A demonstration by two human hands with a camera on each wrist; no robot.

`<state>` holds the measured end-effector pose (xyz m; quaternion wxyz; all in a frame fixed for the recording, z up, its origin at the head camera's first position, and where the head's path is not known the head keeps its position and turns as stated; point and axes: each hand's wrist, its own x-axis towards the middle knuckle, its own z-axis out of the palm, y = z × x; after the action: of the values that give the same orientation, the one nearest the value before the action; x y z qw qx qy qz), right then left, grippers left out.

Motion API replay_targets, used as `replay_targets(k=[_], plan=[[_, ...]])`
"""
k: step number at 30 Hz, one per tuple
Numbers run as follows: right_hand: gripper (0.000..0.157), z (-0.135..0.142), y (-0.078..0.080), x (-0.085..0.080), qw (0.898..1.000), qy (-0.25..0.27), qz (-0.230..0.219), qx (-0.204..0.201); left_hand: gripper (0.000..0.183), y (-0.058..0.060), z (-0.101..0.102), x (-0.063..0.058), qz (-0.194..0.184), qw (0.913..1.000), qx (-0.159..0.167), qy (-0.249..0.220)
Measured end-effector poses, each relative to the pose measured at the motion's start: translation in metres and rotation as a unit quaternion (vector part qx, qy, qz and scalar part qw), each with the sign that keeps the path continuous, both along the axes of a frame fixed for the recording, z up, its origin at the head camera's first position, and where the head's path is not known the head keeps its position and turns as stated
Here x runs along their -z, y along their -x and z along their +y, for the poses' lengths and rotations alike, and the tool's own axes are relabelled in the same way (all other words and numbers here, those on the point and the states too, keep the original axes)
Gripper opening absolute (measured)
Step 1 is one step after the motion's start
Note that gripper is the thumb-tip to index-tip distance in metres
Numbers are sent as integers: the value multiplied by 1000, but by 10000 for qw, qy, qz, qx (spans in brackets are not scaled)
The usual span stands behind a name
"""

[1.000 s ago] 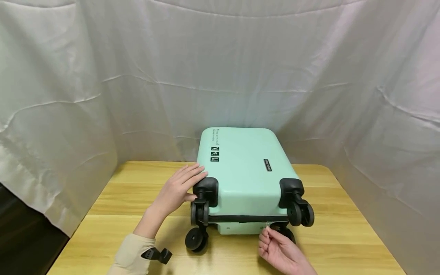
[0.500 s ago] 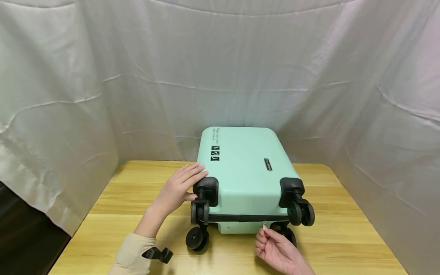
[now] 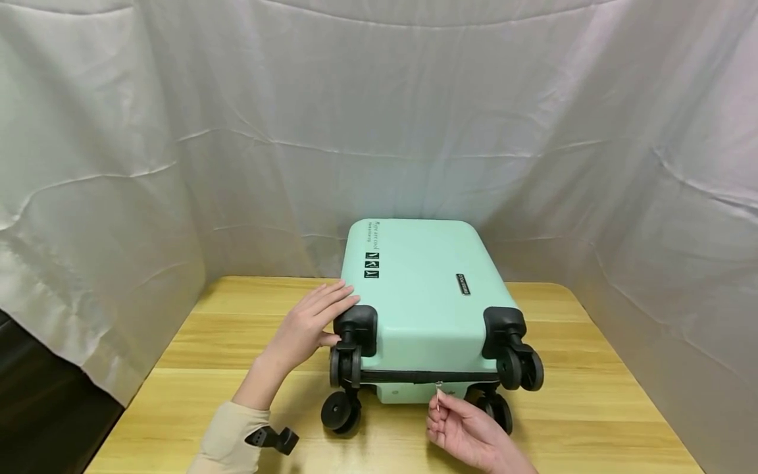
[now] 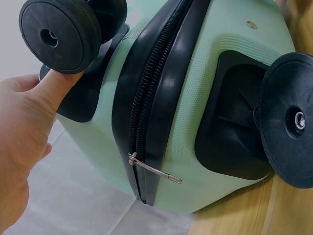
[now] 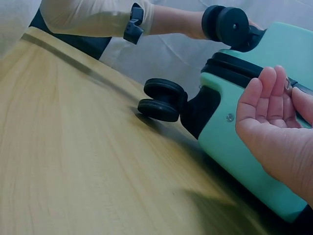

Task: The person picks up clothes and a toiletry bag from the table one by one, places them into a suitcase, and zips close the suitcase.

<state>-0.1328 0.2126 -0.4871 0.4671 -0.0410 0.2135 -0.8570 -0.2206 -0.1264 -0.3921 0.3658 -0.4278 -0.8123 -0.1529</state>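
Note:
A mint green hard-shell suitcase (image 3: 423, 276) lies flat, its wheeled end toward me. My left hand (image 3: 304, 326) rests with extended fingers on its near left corner, the thumb close beneath a wheel mount, as the left wrist view shows. With thumb and index finger, my right hand (image 3: 464, 431) pinches a metal zipper pull (image 3: 438, 396) under the black zipper band (image 3: 403, 376), right of the middle. A second zipper pull (image 4: 159, 170) hangs untouched at the left end of the zipper in the left wrist view; coiled teeth (image 4: 149, 83) show above it.
Black caster wheels stick out at the corners, among them the upper right wheel (image 3: 518, 367) and the lower left wheel (image 3: 339, 411). The suitcase lies on a wooden table (image 3: 592, 395), with grey curtains (image 3: 403, 131) around its back and sides.
My right hand has moved left along the near edge, taking the pinched zipper pull with it. My left hand and the suitcase stay in nearly the same place.

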Motion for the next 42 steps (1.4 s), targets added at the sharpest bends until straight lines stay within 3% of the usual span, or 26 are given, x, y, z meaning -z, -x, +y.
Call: replay_targets(k=[7, 14, 27, 42], plan=[[47, -2, 0, -3, 9996, -192, -155, 113, 72, 1, -1, 0, -53, 10000, -19, 10], [43, -9, 0, -2, 9986, -486, 61, 200, 76, -1, -1, 1, -16, 10000, -62, 69], [41, -21, 1, -5, 9962, -847, 141, 140, 74, -5, -3, 2, -30, 9999, -121, -70], [35, -42, 4, -10, 9932, -1132, 258, 59, 85, -7, -3, 0, -155, 9997, -181, -51]])
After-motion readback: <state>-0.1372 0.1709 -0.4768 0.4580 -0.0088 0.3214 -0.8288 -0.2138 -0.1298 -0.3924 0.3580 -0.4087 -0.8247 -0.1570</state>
